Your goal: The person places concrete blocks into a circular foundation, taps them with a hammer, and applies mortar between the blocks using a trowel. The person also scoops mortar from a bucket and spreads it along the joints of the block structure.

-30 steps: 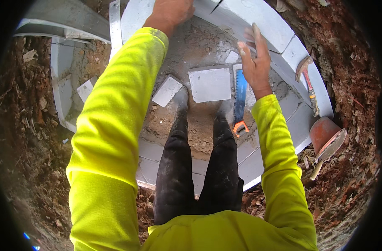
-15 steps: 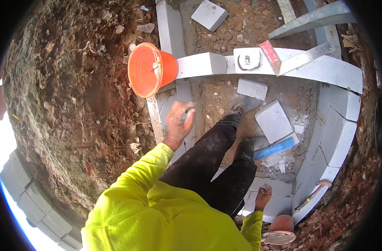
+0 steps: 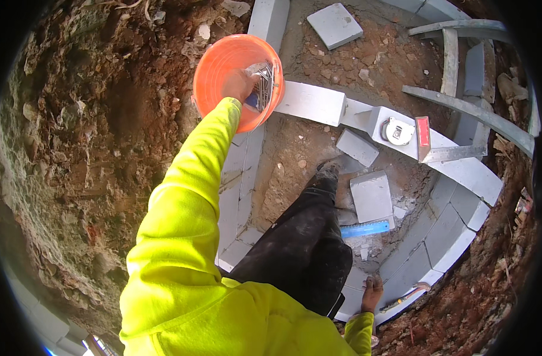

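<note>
My left hand reaches into an orange bucket that stands on the ring of grey blocks. The hand lies among thin metal pieces inside the bucket; whether its fingers grip any is hidden. My right hand rests low on the inner edge of the block ring, fingers spread, holding nothing. My dark-trousered legs stand on the dirt floor inside the ring.
A tape measure and a red-ended tool lie on the blocks. Loose grey slabs and a blue ruler lie by my boot. An orange-handled tool sits near my right hand. Earth walls surround the pit.
My left hand has gone from near my knee up into the orange bucket. My view has swung closer to the bucket. My right hand stays low on the blocks.
</note>
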A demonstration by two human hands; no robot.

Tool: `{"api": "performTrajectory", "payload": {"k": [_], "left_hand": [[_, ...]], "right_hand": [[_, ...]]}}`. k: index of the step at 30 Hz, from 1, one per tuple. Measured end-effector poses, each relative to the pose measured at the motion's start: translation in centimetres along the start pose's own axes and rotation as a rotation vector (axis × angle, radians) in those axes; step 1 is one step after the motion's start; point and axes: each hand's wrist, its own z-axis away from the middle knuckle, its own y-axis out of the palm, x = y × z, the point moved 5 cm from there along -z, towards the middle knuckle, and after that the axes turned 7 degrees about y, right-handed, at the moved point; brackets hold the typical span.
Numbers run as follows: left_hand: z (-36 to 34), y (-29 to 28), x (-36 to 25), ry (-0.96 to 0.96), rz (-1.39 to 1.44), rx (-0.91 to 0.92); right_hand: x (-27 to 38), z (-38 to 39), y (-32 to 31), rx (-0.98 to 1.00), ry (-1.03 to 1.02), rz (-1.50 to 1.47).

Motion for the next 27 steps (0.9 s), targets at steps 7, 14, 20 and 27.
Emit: {"api": "performTrajectory", "payload": {"k": [7, 14, 20, 27], "left_hand": [[-4.7, 2.6, 3.7, 0.167, -0.328, -0.113], [-5.0, 0.7, -0.9, 0.218, -0.471, -0.085], [-5.2, -0.7, -2.5, 0.251, -0.596, -0.095], [-5.3, -2.0, -3.8, 0.275, -0.639, -0.150]], "right_hand": [[-1.2, -1.3, 0.6, 0.004, -0.056, 0.074], [-6.2, 1.1, 3.5, -0.196, 0.073, -0.125], [-6.9, 1.7, -2.0, -0.667, 0.194, -0.060], [-11.9, 0.1, -19.5, -1.192, 0.180, 0.557]]}}
